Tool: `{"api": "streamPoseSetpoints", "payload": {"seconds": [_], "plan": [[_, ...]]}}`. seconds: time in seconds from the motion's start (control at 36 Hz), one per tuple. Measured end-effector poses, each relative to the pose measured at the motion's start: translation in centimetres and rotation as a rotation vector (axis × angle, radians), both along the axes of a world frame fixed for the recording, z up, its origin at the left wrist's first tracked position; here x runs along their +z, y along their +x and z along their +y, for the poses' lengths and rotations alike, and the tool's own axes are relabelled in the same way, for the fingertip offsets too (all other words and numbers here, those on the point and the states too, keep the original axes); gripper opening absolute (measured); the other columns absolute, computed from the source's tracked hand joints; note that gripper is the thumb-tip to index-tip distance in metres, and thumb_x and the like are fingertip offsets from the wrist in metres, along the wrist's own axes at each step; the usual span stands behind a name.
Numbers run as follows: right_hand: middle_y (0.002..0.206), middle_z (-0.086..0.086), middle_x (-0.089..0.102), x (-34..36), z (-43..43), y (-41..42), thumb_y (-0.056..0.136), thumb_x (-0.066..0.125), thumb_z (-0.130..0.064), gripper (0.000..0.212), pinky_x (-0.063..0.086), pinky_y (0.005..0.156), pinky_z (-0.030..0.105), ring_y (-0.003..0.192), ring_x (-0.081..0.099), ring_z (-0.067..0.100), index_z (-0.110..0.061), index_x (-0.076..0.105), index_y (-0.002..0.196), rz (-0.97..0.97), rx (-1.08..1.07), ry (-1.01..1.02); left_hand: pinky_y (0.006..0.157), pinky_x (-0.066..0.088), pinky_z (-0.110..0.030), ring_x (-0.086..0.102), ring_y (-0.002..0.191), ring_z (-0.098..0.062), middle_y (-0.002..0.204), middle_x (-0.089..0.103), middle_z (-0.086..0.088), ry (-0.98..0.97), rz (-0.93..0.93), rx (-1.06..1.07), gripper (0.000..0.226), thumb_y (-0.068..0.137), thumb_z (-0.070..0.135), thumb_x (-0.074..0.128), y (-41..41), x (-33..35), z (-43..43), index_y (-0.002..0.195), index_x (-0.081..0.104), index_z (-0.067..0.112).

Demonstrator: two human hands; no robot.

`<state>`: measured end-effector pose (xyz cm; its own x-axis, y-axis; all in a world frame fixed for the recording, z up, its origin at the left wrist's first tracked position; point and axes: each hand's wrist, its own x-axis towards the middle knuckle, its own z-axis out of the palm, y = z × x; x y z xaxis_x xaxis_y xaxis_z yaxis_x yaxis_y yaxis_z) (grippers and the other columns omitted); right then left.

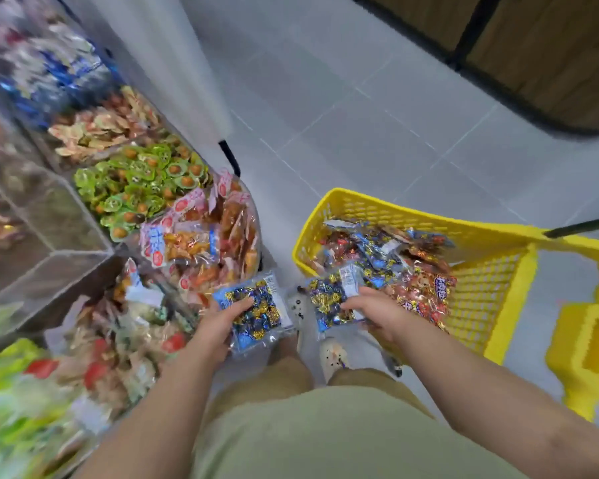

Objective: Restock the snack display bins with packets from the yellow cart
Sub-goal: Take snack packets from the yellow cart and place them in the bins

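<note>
Pale grey floor tiles (360,108) run underfoot, their thin white grout lines slanting across the aisle. At 11 o'clock a plain white column (187,63) stands on them. At 2 o'clock a wood-fronted cabinet (550,46) sits in a black frame (471,32). The light is soft and even.

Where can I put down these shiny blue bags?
The see-through bin beside the green packets looks mostly bare. The grey floor between the bins and the yellow cart is open too. It is crowded where the green packets and the red-and-orange packets are heaped, and the cart's near side is piled full.
</note>
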<state>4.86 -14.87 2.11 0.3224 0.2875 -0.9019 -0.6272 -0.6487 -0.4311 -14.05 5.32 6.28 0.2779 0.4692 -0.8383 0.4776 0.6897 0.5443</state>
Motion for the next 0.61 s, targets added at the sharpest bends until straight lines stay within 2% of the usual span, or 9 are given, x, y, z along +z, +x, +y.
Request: {"api": "streamPoseSetpoints", "payload": {"seconds": [0.03,0.08,0.14,0.19,0.25,0.33,0.44,0.5,0.61], "plan": [[0.100,-0.008,0.052,-0.1,0.4,-0.7,0.079,0.073,-0.020,0.047,0.046,0.049,0.017,0.075,0.050,-0.001,-0.025,0.054,0.121,-0.006,0.047,0.006,0.056,0.058,-0.029,0.073,0.073,-0.021,0.094,0.073,-0.013,-0.008,-0.004,0.055,0.033,0.084,0.008,0.070,-1.5,0.1,-0.7,0.113,0.057,0.007],[0.120,-0.002,0.052,-0.3,1.4,-2.4,0.078,0.075,-0.029,0.068,0.046,0.050,0.014,0.080,0.053,0.002,-0.020,0.042,0.137,0.008,0.110,0.017,0.053,0.057,-0.028,0.072,0.068,-0.021,0.086,0.074,-0.013,-0.024,-0.004,0.166,0.025,0.085,0.006,0.068,-4.4,0.2,-2.0,0.109,0.060,0.004],[0.136,0.004,0.044,-0.6,2.6,-4.6,0.077,0.076,-0.032,0.080,0.051,0.063,0.018,0.090,0.056,0.010,-0.017,0.034,0.142,0.036,0.147,0.029,0.052,0.057,-0.029,0.072,0.065,-0.021,0.079,0.074,-0.011,-0.024,-0.027,0.259,0.018,0.086,0.003,0.065,-7.3,0.4,-3.4,0.104,0.062,0.004],[0.140,0.005,0.039,-0.9,3.8,-7.0,0.077,0.076,-0.029,0.078,0.053,0.083,0.030,0.107,0.055,0.019,-0.017,0.034,0.142,0.066,0.213,0.021,0.052,0.057,-0.030,0.073,0.068,-0.023,0.082,0.075,-0.012,-0.015,-0.024,0.348,0.017,0.086,0.003,0.065,-10.2,0.5,-4.5,0.103,0.062,0.004],[0.140,0.003,0.041,-1.0,5.1,-9.4,0.077,0.074,-0.022,0.070,0.050,0.090,0.035,0.118,0.051,0.022,-0.018,0.039,0.138,0.076,0.314,0.026,0.054,0.058,-0.032,0.072,0.072,-0.025,0.091,0.073,-0.016,-0.011,0.004,0.434,0.020,0.085,0.004,0.068,-13.2,0.5,-5.5,0.104,0.062,0.004],[0.136,0.004,0.047,-0.3,7.2,-12.7,0.077,0.074,-0.015,0.065,0.054,0.084,0.038,0.116,0.051,0.018,-0.017,0.044,0.135,0.092,0.384,0.041,0.057,0.057,-0.031,0.071,0.078,-0.027,0.097,0.072,-0.018,-0.030,0.043,0.546,0.036,0.083,0.010,0.071,-17.8,0.4,-6.4,0.114,0.058,0.000],[0.126,-0.001,0.040,1.1,10.5,-17.0,0.080,0.072,-0.008,0.053,0.059,0.065,0.038,0.106,0.047,0.016,-0.019,0.047,0.125,0.196,0.365,0.094,0.067,0.054,-0.034,0.068,0.084,-0.029,0.108,0.068,-0.022,-0.042,0.044,0.702,0.053,0.081,0.013,0.074,-23.5,0.4,-6.7,0.126,0.050,-0.003],[0.124,-0.002,0.035,1.4,12.6,-19.5,0.081,0.070,-0.007,0.052,0.058,0.061,0.039,0.110,0.040,0.017,-0.022,0.044,0.123,0.223,0.396,0.121,0.077,0.055,-0.040,0.069,0.087,-0.031,0.108,0.068,-0.023,-0.030,0.021,0.765,0.055,0.081,0.012,0.074,-26.5,0.5,-6.3,0.128,0.050,-0.003],[0.138,0.000,0.031,2.6,16.7,-25.0,0.083,0.070,-0.007,0.064,0.058,0.058,0.038,0.113,0.040,0.020,-0.021,0.036,0.135,0.233,0.449,0.159,0.101,0.046,-0.052,0.065,0.104,-0.035,0.111,0.068,-0.020,0.003,0.006,0.840,0.051,0.081,0.017,0.074,-32.3,1.1,-4.6,0.126,0.053,0.003]]}}
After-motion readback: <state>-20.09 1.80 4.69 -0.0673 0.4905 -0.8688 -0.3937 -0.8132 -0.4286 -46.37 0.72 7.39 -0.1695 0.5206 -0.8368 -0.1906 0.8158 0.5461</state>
